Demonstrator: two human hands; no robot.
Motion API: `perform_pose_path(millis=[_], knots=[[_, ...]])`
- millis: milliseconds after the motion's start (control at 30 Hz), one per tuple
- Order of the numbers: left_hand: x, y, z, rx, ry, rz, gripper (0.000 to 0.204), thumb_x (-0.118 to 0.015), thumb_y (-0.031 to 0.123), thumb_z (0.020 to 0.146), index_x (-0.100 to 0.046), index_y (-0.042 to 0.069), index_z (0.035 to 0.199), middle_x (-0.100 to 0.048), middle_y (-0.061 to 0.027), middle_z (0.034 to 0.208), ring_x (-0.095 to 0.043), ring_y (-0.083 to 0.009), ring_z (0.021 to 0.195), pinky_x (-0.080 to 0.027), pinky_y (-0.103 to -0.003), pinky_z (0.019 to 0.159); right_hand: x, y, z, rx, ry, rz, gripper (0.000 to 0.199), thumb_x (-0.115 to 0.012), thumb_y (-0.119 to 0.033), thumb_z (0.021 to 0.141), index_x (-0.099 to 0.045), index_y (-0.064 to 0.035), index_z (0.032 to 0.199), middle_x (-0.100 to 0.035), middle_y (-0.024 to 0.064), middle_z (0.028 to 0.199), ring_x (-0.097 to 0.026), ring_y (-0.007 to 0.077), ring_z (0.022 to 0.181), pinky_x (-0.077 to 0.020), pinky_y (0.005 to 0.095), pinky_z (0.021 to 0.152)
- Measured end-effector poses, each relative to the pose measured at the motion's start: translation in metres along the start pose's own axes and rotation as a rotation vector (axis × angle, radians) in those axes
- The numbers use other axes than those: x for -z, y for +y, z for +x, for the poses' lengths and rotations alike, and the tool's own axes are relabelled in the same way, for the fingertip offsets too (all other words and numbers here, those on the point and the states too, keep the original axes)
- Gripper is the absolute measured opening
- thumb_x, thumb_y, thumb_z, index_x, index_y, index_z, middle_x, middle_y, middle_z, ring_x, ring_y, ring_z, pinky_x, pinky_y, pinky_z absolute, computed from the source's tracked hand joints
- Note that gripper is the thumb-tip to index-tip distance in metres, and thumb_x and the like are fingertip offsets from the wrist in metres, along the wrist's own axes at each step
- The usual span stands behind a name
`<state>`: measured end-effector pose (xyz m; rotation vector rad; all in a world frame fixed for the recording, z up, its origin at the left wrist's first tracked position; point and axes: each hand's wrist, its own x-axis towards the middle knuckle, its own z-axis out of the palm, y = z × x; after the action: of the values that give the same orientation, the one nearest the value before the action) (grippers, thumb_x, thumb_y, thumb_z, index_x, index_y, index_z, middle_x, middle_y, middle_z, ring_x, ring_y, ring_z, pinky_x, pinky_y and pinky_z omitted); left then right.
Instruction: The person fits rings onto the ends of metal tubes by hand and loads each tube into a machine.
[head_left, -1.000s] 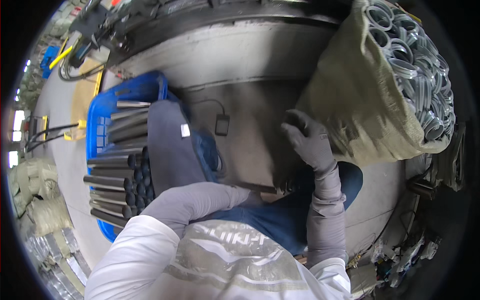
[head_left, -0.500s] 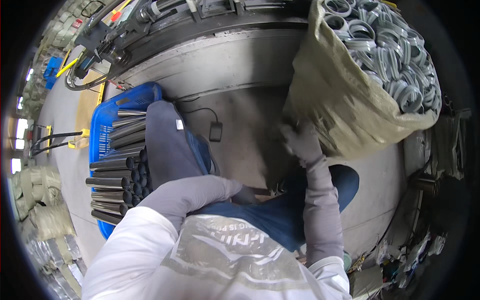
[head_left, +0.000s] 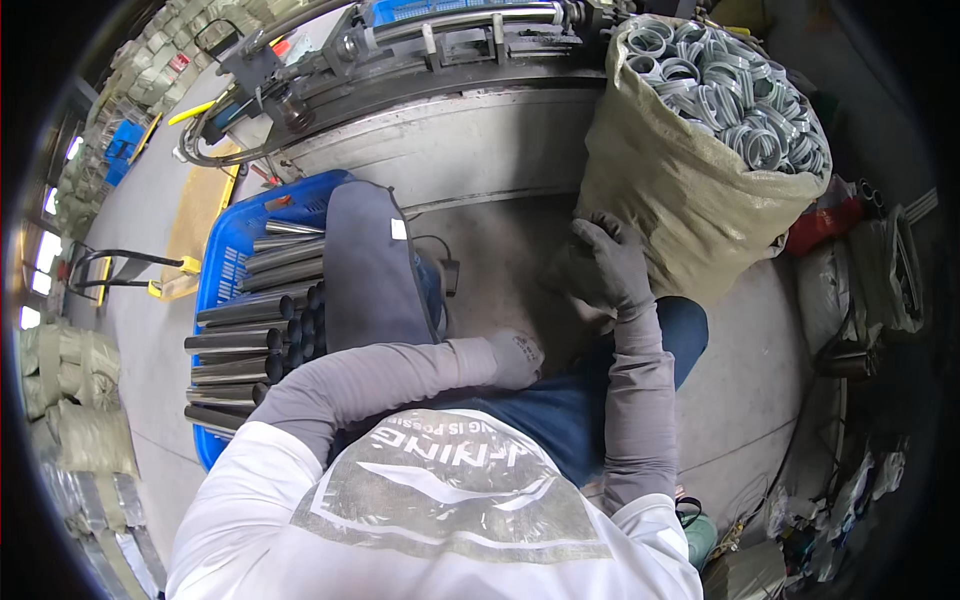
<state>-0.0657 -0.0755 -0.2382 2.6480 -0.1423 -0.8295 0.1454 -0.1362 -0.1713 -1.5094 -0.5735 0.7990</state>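
Note:
My right hand [head_left: 618,268], in a grey glove, hovers in front of the woven sack [head_left: 650,190]. Its fingers are bent but apart, and I see nothing held in them. My left hand [head_left: 516,359], gloved too, rests low over my lap with its fingers curled under and hidden; what they hold, if anything, does not show. Grey-white plastic rings [head_left: 745,95] fill the sack to its open top. On the left, a blue crate [head_left: 213,270] holds several dark metal tubes [head_left: 240,342], stacked lengthwise beside my leg.
A long machine [head_left: 450,45] with a rail runs along the far side, above a pale base [head_left: 430,155]. A small black box [head_left: 450,276] on a cable lies on the floor. Wrapped bundles [head_left: 85,440] are stacked at far left. A red bag [head_left: 822,228] sits right of the sack.
The head view has shifted, so the sack and crate appear in other places. My left hand has come up into clearer view. My right hand's fingers have bent inward.

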Motion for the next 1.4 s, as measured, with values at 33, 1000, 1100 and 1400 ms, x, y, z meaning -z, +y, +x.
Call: perform_pose_path(millis=[33, 1000, 1100, 1400], knots=[[0.010, 0.003, -0.011, -0.006, 0.058, 0.026, 0.042, -0.051, 0.040, 0.103, -0.078, 0.010, 0.114, -0.074, -0.0156, 0.125, -0.069, -0.0352, 0.118, -0.052, -0.046, 0.102, -0.001, -0.001, -0.003, 0.004, 0.000, -0.001, 0.039, -0.072, -0.024, 0.099, -0.069, 0.0017, 0.127, -0.073, 0.0069, 0.108, -0.066, 0.0150, 0.096, -0.0525, 0.0310, 0.087], [-0.015, -0.127, -0.343, 0.701, 1.206, -0.377, 0.044, -0.072, 0.028, 0.093, -0.068, 0.008, 0.132, -0.071, -0.0164, 0.122, -0.067, -0.0336, 0.116, -0.050, -0.047, 0.105, 0.012, 0.021, 0.008, 0.056, -0.088, -0.399, 0.030, -0.068, -0.019, 0.102, -0.070, 0.0043, 0.121, -0.073, 0.0106, 0.113, -0.069, 0.0193, 0.104, -0.0539, 0.0338, 0.096], [-0.077, -0.142, -0.457, 1.350, 1.378, -0.125, 0.055, -0.077, 0.026, 0.092, -0.062, 0.003, 0.139, -0.065, -0.0185, 0.137, -0.060, -0.0350, 0.130, -0.047, -0.042, 0.112, 0.007, 0.010, 0.005, -0.041, -0.039, -0.350, 0.038, -0.068, -0.020, 0.098, -0.069, 0.0039, 0.128, -0.070, 0.0166, 0.123, -0.064, 0.0259, 0.117, -0.0478, 0.0378, 0.104], [-0.262, -0.178, -0.492, 2.080, 1.433, -0.796, 0.116, -0.085, 0.069, 0.074, -0.039, 0.008, 0.162, -0.027, -0.0362, 0.162, -0.038, -0.0503, 0.149, -0.035, -0.049, 0.124, -0.018, -0.010, 0.011, -0.064, -0.112, -0.462, 0.035, -0.066, -0.022, 0.099, -0.070, 0.0049, 0.121, -0.072, 0.0141, 0.112, -0.065, 0.0225, 0.106, -0.0497, 0.0342, 0.097]])
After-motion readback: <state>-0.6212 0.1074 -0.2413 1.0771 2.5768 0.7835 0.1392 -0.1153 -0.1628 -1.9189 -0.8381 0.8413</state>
